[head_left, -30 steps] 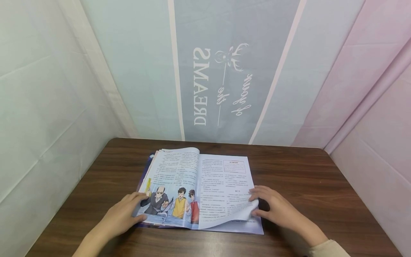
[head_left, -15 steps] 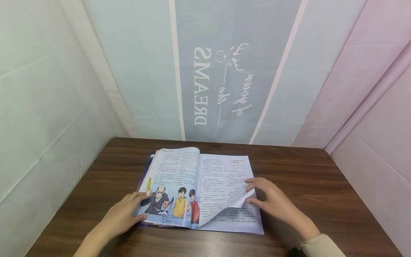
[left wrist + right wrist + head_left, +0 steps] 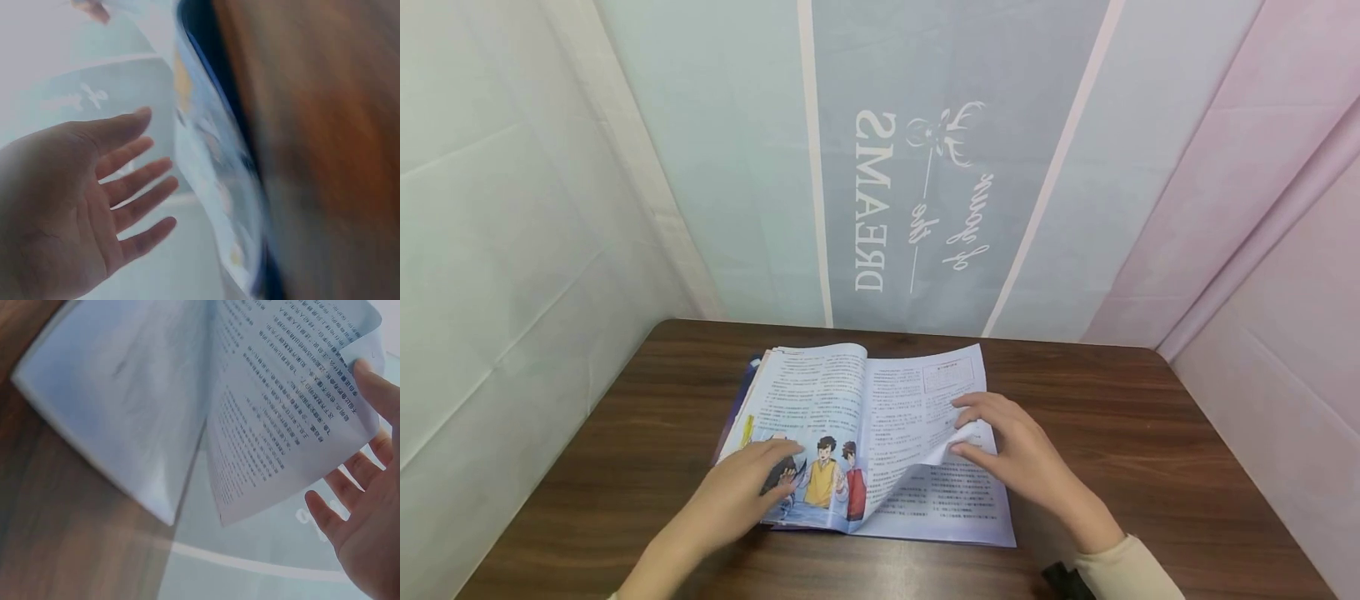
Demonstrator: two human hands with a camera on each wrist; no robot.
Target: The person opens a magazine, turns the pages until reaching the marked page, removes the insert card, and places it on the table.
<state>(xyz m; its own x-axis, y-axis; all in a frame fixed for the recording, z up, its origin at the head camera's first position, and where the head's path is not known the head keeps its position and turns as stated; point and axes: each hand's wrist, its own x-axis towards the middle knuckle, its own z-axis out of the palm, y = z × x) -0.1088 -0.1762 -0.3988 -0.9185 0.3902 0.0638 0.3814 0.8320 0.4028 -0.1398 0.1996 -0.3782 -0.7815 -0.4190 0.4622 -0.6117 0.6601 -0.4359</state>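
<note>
An open magazine (image 3: 820, 392) with a colour drawing on its left page lies on the brown wood table. My right hand (image 3: 1018, 454) pinches the outer edge of a right-hand page (image 3: 917, 417), which curls up and shows its printed underside in the right wrist view. Below it the following page (image 3: 970, 508) lies flat. Over the lower left page hovers my left hand (image 3: 737, 492), its fingers straight and spread; in the left wrist view the hand (image 3: 106, 200) holds nothing and stands apart from the magazine (image 3: 212, 156).
The wood table (image 3: 1150, 467) runs out on both sides of the magazine. Behind it hangs a grey-green cloth (image 3: 917, 50) with mirrored white lettering; pale cloth walls (image 3: 512, 250) stand left and right. A small black object (image 3: 1066, 581) shows near the right sleeve (image 3: 1127, 571).
My right hand has drawn the page up and to the left, baring more of the sheet below. My left hand has moved off the left edge, rightward over the drawing.
</note>
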